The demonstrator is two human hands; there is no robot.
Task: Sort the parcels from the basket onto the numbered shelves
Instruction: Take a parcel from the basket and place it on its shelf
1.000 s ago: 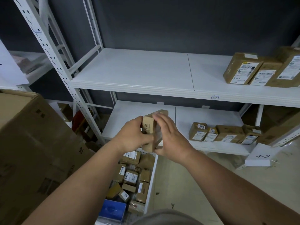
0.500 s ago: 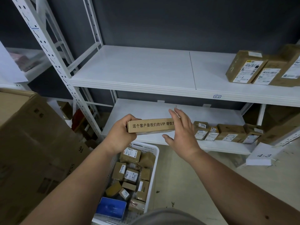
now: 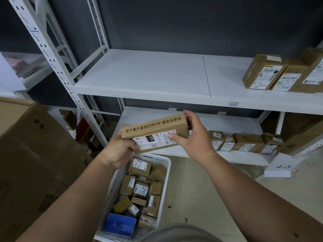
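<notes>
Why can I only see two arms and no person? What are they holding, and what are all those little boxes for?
The camera sits on the person's head and looks forward and down, so you see only their arms, the way you see your own. There is no machine, just two bare hands.

The left hand and the right hand hold one long brown parcel between them, one at each end. Its white label faces the camera and has a handwritten "4" on it, so the person is probably reading where it belongs.

Below the hands stands a white basket with many more small parcels inside. Ahead is a white rack. Its upper shelf carries a small tag reading 4-2 and has a few boxes at the right. The lower shelf holds a row of small boxes, near a card saying 4-3.
</notes>
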